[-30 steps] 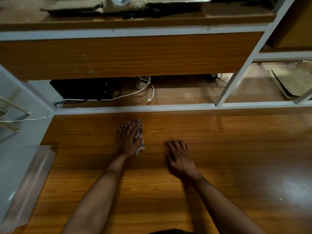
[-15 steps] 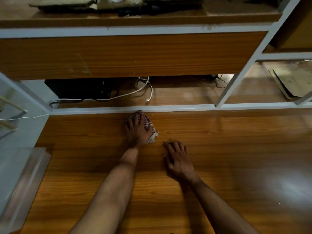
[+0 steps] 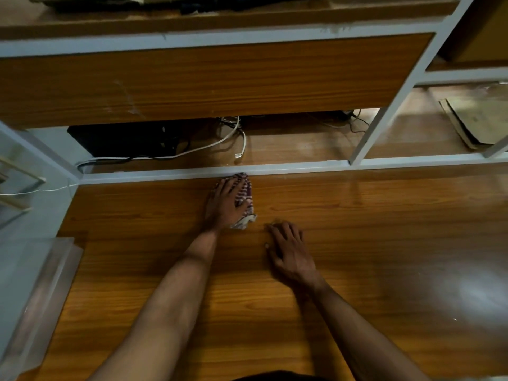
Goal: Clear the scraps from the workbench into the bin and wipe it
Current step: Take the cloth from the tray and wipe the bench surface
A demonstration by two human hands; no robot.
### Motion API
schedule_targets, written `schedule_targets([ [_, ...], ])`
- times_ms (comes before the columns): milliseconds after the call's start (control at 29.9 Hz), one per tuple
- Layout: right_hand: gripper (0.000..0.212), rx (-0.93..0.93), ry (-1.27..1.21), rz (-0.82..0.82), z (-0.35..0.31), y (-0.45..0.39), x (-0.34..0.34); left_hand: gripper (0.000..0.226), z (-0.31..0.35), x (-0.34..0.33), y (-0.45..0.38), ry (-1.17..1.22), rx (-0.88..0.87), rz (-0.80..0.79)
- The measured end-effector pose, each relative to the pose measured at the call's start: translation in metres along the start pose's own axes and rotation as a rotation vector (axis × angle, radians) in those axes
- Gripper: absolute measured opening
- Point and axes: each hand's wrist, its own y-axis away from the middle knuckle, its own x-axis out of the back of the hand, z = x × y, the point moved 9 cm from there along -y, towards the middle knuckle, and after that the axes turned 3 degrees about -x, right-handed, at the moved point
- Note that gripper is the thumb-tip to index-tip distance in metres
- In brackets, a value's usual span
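Head view, read from left to right: a clear plastic piece (image 3: 41,292) lies at the desk's left edge, partly overhanging it. A wide sweep toward that side could knock it off, since nothing visible holds it in place. No bin shows in the frame, and no scraps are plain on the wood, so the clearing step looks done and the wiping is in hand.

Further in, the left hand (image 3: 224,204) presses flat on a striped cloth (image 3: 244,200), fingers spread over it rather than curled round it. The cloth sits at the far edge of the desk (image 3: 384,243), touching the grey frame rail (image 3: 165,173). With only a flat palm holding it, the bunched cloth could slide out from under the hand on a quick stroke, or catch against the rail. Just behind the rail, white cables (image 3: 220,141) and a loose connector (image 3: 237,155) rest on the lower shelf; if the cloth rides over the rail it could snag them and drag them forward.

Right of the cloth, the right hand (image 3: 291,254) rests open on the desk, fingers spread and holding nothing, apparently bracing. The cloth's near corner lies close to its fingertips, so a stroke to the right would run into that hand unless it lifts away. The glossy surface beyond it shows glare, which could hide missed patches.
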Motion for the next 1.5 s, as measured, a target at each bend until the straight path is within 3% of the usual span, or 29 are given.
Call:
schedule_targets([
  [167, 0.053, -0.004, -0.006, 0.003, 0.000, -0.003, 0.001, 0.073, 0.023, -0.002, -0.004, 0.005, 0.084, 0.029],
  [367, 0.054, -0.034, -0.052, 0.003, 0.003, -0.005, -0.001, 0.074, 0.084, -0.022, -0.022, 0.030, -0.013, -0.031],
  [468, 0.049, -0.065, -0.069, 0.049, 0.009, -0.002, 0.005, 0.072, 0.065, -0.016, -0.015, -0.005, -0.104, -0.027],
  [601, 0.046, -0.101, -0.069, 0.095, 0.008, 0.003, 0.010, 0.074, 0.005, -0.008, 0.004, 0.019, -0.058, 0.023],
  [735, 0.047, -0.121, -0.058, 0.103, 0.009, -0.001, 0.012, 0.073, 0.028, -0.005, 0.004, 0.030, 0.009, 0.075],
  [869, 0.043, -0.144, -0.119, 0.137, 0.012, -0.003, 0.012, 0.069, 0.092, -0.022, 0.002, 0.015, -0.136, 0.076],
  [1002, 0.039, -0.210, -0.037, 0.201, 0.022, 0.002, 0.012, 0.067, 0.077, -0.024, 0.007, -0.046, -0.194, 0.061],
  [1136, 0.042, -0.236, -0.027, 0.223, 0.023, 0.005, 0.011, 0.067, 0.016, -0.014, 0.029, -0.005, -0.079, 0.161],
  [1236, 0.051, -0.237, -0.015, 0.187, 0.023, 0.003, 0.005, 0.068, 0.016, -0.023, 0.028, -0.002, 0.045, 0.139],
  [1503, 0.046, 0.026, -0.234, 0.040, 0.062, -0.025, 0.025, 0.072, 0.118, -0.036, -0.005, 0.041, 0.071, 0.046],
])
